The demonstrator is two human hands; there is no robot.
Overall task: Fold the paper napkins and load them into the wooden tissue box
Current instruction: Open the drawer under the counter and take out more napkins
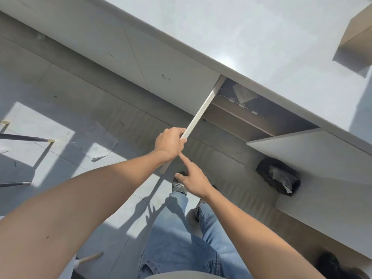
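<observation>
My left hand (170, 142) grips the top edge of a white cabinet door (199, 115) that stands swung open under the counter. My right hand (191, 178) hovers just below it, index finger stretched toward the door's edge, holding nothing. Inside the open cabinet a pale wrapped pack, possibly napkins (242, 94), lies on a dark wooden shelf (237, 115). The corner of a wooden box (357, 36) shows on the countertop at the far right.
The pale grey countertop (241, 33) runs diagonally across the top. A second cabinet door (314, 150) hangs open to the right. A black bag of rubbish (277, 176) sits on the floor. Chair legs (26, 137) and paper scraps (100, 150) lie to the left.
</observation>
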